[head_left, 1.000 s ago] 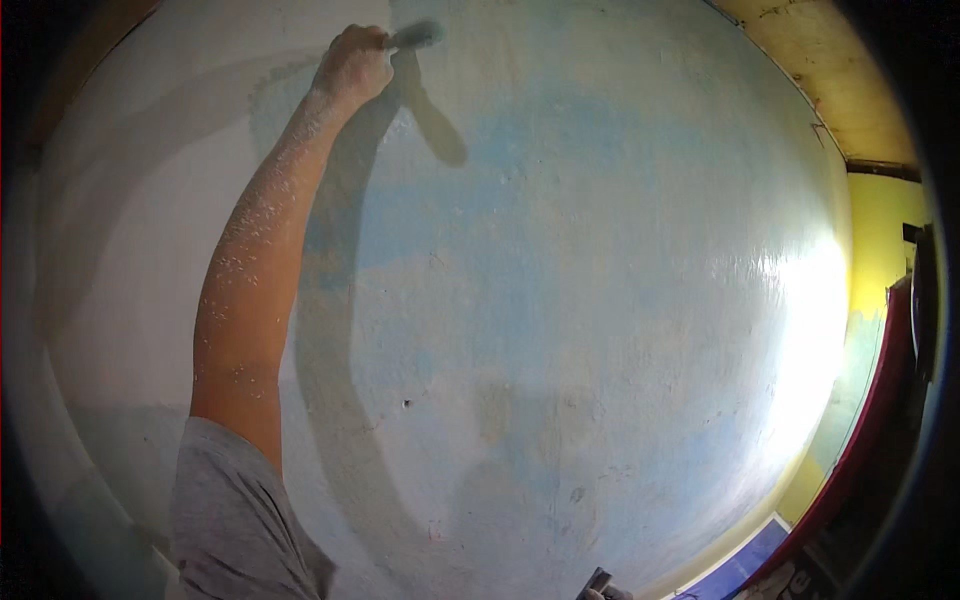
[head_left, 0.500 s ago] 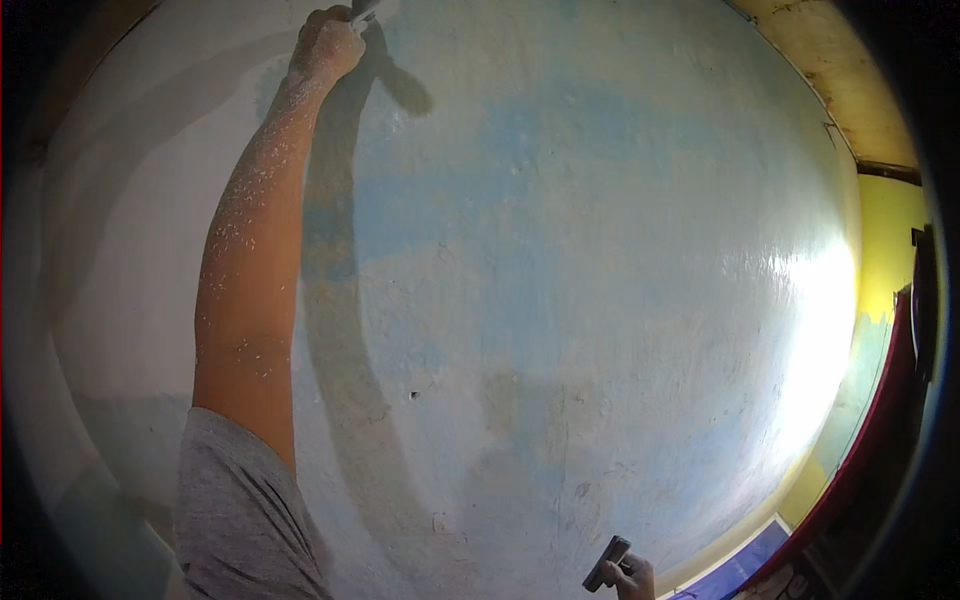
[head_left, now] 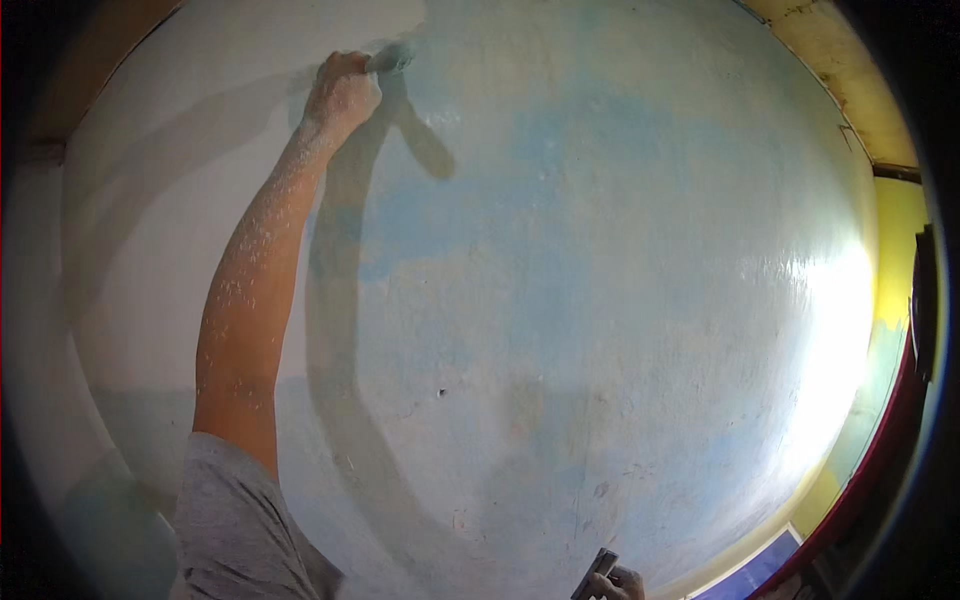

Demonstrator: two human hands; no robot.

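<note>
My left hand (head_left: 342, 95), speckled white like its forearm, is raised high on the patchy pale-blue and off-white wall (head_left: 600, 250). It is closed on a putty knife (head_left: 390, 58) whose smeared blade is at the wall near the border of the whiter left area. The arm casts a long shadow beside it. At the lower edge, my right hand (head_left: 620, 584) is closed round a flat dark metal scraper (head_left: 593, 573). A small dark hole (head_left: 441, 392) is in the wall between the hands.
A stained tan ceiling (head_left: 820, 70) borders the top right. On the right are a yellow wall (head_left: 897, 230), a bright glare, a dark red edge (head_left: 885, 420) and a dark object (head_left: 922, 300). A blue panel with a pale frame (head_left: 755, 570) is at the bottom right.
My left hand with the knife went up to the top edge, then came down again along the wall. My right hand rose with its scraper and dropped slightly. The view shifted a little.
</note>
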